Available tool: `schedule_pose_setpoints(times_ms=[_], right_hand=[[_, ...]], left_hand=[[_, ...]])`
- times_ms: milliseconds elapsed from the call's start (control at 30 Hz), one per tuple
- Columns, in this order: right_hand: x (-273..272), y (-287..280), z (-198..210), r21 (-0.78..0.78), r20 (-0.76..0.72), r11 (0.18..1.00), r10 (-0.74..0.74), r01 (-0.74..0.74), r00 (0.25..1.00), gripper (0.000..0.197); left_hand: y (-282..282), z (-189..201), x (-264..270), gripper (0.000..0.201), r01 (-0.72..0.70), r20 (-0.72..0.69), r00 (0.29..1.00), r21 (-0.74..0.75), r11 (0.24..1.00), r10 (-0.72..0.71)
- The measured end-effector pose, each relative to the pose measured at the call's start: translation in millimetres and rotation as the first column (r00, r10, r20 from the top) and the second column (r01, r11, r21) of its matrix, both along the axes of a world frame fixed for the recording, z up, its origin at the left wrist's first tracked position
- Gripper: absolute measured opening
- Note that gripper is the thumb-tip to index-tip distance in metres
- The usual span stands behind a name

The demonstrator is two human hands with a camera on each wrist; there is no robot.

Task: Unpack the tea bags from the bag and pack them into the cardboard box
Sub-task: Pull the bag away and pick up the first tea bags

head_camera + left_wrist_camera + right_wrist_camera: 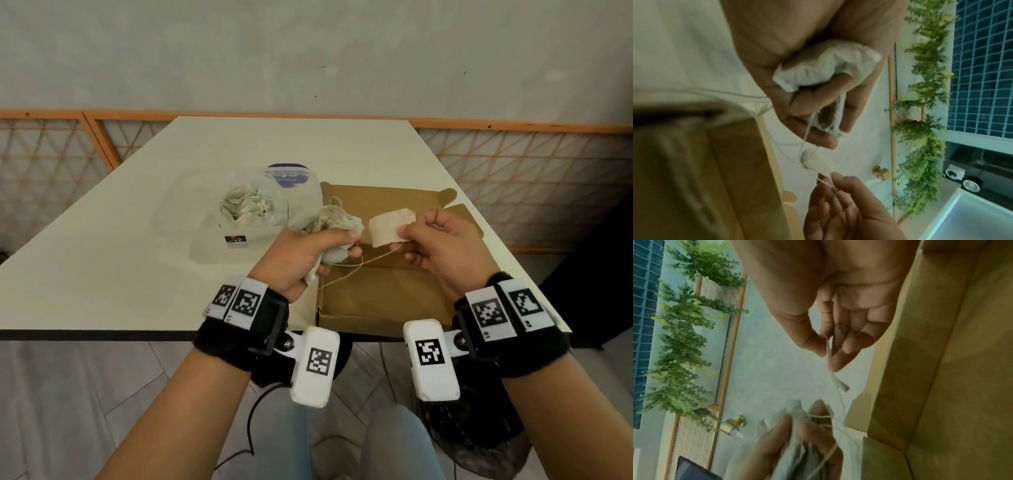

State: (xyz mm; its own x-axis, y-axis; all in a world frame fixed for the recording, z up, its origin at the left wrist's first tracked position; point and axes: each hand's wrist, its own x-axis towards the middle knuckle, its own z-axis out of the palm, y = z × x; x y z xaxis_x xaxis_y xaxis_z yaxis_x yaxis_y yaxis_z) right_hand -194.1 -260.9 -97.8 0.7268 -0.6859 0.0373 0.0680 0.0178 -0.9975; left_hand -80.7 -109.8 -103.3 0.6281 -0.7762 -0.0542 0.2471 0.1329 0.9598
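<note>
Paper tea bag (390, 226) in right hand (442, 253)

A home-like room, or perhaps a café: a pale table (137, 260), orange lattice panels (534, 171), trailing green plants (925, 113), and a blue-gridded window (982, 65).

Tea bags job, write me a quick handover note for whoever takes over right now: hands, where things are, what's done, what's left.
Left hand grips a tangled bunch of tea bags, strings trailing.
Right hand pinches a single tea bag, held above the cardboard box; its string still runs back to the bunch.
The box lies open on the table, no tea bags visible inside.
Plastic bag, left of the box, still holds more tea bags.
Left: free the single bag, box it, then the rest.
</note>
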Motion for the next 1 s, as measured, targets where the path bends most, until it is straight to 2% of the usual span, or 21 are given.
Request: schedule_pose_setpoints(times_ms=[133, 233, 300, 367, 467, 533, 600, 633, 700, 767, 833, 867, 1000], right_hand=[[-3, 3, -2, -0.194, 0.070, 0.981, -0.004, 0.017, 0.998, 0.024], [-10, 7, -8, -0.390, 0.079, 0.916, -0.066, 0.092, 0.995, 0.028], [-12, 10, -9, -0.458, 0.098, 0.879, -0.103, 0.136, 0.990, 0.029], [-13, 13, -6, -0.511, 0.108, 0.853, -0.062, 0.109, 0.992, 0.024], [-8, 16, -3, -0.612, -0.040, 0.790, -0.012, -0.015, 0.999, 0.047], [-4, 16, -4, -0.640, -0.067, 0.767, -0.006, -0.038, 0.998, 0.043], [-1, 15, -3, -0.577, 0.009, 0.817, -0.010, 0.014, 1.000, 0.017], [0, 13, -3, -0.507, 0.049, 0.861, -0.021, 0.043, 0.999, 0.007], [0, 4, -7, -0.347, 0.073, 0.931, -0.089, 0.108, 0.993, 0.008], [0, -3, -9, -0.112, 0.073, 0.980, -0.155, 0.162, 0.985, 0.012], [-1, -7, -9, 0.133, 0.108, 0.981, -0.159, 0.144, 0.981, 0.014], [-3, -8, -9, 0.205, 0.122, 0.971, -0.146, 0.119, 0.982, 0.013], [-4, -7, -9, 0.285, 0.141, 0.956, -0.109, 0.065, 0.984, 0.014]], left_hand=[[-22, 3, -5, 0.010, -0.053, 0.087, 0.995, 0.107, 0.993, 0.044], [-34, 1, -9, 0.016, -0.112, 0.189, 0.979, 0.144, 0.983, 0.083], [-37, 2, -12, 0.019, -0.114, 0.240, 0.968, 0.154, 0.981, 0.075], [-40, 4, -12, 0.016, -0.077, 0.287, 0.958, 0.202, 0.976, 0.016], [-45, 5, -10, 0.014, -0.019, 0.400, 0.908, 0.341, 0.940, -0.127], [-46, 3, -8, 0.010, -0.009, 0.438, 0.882, 0.386, 0.922, -0.175], [-45, 2, -8, 0.009, 0.024, 0.404, 0.897, 0.357, 0.934, -0.178], [-44, 2, -6, 0.015, 0.042, 0.368, 0.914, 0.337, 0.941, -0.172], [-43, 3, -3, 0.025, 0.080, 0.257, 0.953, 0.289, 0.954, -0.158], [-40, 6, 0, 0.024, 0.101, 0.116, 0.985, 0.228, 0.969, -0.130], [-38, 6, 6, 0.022, 0.101, -0.020, 0.995, 0.148, 0.984, -0.099], [-38, 5, 8, 0.019, 0.092, -0.084, 0.993, 0.103, 0.990, -0.083], [-39, 7, 10, 0.007, 0.042, -0.324, 0.945, -0.031, 0.999, -0.050]])
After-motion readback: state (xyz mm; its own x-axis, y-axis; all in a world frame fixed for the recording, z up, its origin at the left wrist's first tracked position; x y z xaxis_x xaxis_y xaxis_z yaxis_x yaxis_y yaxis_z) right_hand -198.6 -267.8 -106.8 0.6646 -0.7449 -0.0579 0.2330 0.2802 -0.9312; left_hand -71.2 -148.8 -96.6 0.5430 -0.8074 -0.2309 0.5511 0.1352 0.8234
